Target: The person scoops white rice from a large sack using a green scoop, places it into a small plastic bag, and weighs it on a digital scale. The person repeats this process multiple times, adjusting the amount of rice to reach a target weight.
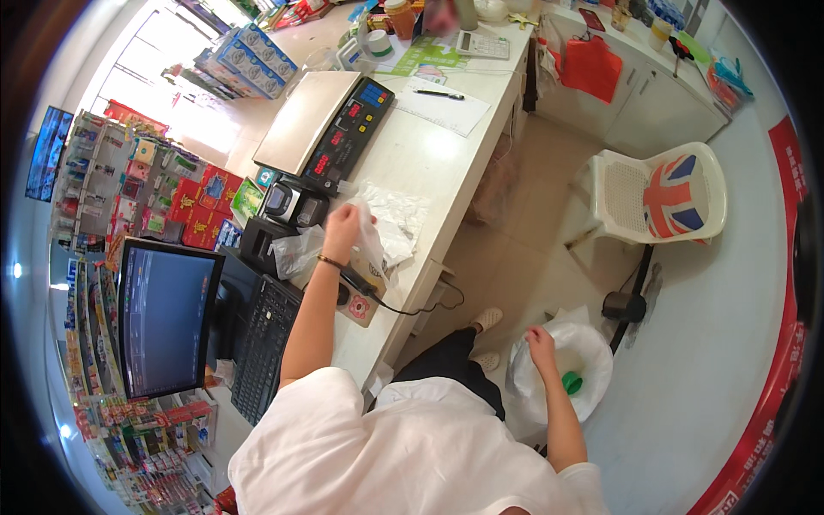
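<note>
My left hand (342,228), with a bracelet at the wrist, grips a thin clear plastic bag (368,241) above the white counter (421,215). Crumpled white plastic film (399,215) lies beside it. Under the forearm are a black corded handheld device (356,281) and part of a patterned mat (359,308). My right hand (541,344) is over the left rim of a bin (595,351) lined with a white plastic bag, fingers curled, nothing seen in them. A green object (571,383) is inside the bin.
A weighing scale (309,122), card terminal (299,203), keyboard (265,347) and monitor (168,315) stand along the counter's left. Farther up are paper with a pen (439,94) and a calculator (483,46). A plastic chair (618,193) stands right, beyond the bin.
</note>
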Motion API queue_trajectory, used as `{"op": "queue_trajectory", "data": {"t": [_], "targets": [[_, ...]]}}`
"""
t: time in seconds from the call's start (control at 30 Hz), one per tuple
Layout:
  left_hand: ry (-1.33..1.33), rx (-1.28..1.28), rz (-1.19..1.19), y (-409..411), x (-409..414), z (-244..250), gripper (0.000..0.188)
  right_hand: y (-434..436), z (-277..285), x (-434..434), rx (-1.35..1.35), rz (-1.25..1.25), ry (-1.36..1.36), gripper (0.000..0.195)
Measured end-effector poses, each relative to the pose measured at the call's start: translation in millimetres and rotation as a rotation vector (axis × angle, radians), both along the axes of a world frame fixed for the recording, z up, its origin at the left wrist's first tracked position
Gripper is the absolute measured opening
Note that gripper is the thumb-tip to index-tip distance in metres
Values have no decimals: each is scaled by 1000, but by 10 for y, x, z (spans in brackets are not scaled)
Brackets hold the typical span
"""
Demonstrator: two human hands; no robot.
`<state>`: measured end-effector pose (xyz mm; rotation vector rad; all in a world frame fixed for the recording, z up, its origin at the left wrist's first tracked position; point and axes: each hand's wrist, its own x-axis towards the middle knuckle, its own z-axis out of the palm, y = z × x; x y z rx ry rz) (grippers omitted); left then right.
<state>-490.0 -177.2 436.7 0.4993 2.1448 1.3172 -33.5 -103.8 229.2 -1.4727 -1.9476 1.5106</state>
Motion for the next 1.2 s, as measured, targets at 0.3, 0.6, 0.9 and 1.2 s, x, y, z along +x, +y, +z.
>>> {"op": "queue_trajectory", "data": {"t": [0.3,0.6,0.9,1.2], "targets": [[444,-104,-458,367,1046,231,35,-269,1611,-1830,-261,389,588,53],[18,-48,-500,312,1147,144,34,174,1581,-1237,-842,113,729,26],[-558,124,-263,489,1072,-87,27,453,1298,-1346,-1297,-461,1276,38],[-340,297,81,184,1315,-592,27,373,1598,-1323,-1094,69,1334,57]]}}
